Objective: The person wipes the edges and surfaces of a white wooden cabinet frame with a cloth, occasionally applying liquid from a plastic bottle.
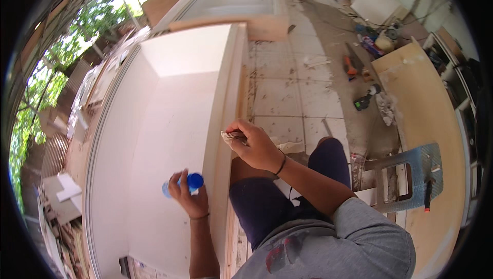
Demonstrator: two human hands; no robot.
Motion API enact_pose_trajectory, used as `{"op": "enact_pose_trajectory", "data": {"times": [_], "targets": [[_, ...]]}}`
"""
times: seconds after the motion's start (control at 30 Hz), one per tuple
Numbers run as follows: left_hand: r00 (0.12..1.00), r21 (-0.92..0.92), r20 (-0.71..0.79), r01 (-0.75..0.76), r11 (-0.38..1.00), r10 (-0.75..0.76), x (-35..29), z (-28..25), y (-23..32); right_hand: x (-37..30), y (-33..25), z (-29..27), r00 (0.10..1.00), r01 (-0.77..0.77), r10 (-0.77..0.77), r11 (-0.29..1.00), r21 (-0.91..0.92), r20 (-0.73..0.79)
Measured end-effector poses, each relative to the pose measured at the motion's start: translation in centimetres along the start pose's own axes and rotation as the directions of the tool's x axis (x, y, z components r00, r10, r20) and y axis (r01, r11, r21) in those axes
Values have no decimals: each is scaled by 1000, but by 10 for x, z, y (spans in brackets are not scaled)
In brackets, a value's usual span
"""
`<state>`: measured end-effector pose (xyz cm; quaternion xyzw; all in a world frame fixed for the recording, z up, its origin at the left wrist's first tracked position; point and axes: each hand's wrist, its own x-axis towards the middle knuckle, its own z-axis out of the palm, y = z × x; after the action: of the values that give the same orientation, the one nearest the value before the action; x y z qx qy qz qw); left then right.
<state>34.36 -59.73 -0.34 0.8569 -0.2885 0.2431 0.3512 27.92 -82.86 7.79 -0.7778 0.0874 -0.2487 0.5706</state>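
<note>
Presently, a small blue plastic bottle with a round blue cap is held in the left hand, whose grip is closed around the bottle's body, the cap pointing to the right. The bottle is kept low inside the open white-painted wooden cabinet, just beside its front edge board. A crumpled pale rag is pinched in the right hand, the fingers of that grip being curled shut on it, and it is pressed against the upper edge of the cabinet's pale side board. Whether something thin is also held with the rag cannot be told. A dark band is worn on each wrist. The person's knees, covered in dark blue shorts, are set just right of the cabinet edge, and a grey shirt is seen at the lower rim.

Beyond, a dirty tiled floor is spread with tools: a green and black power drill and an orange-handled tool lie well apart from the hands. A blue-grey plastic stool stands to the right, beside a large plywood sheet.
</note>
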Motion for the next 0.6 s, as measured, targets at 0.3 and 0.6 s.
{"op": "enact_pose_trajectory", "data": {"times": [0.3,0.6], "targets": [[999,205,2,41,978,-42,4,-2,0,-23,23,89,991,-45,44,999,5,124],[986,325,6,154,933,-165,3,1,1,-41,46,102,923,-326,277,932,160,267]]}}
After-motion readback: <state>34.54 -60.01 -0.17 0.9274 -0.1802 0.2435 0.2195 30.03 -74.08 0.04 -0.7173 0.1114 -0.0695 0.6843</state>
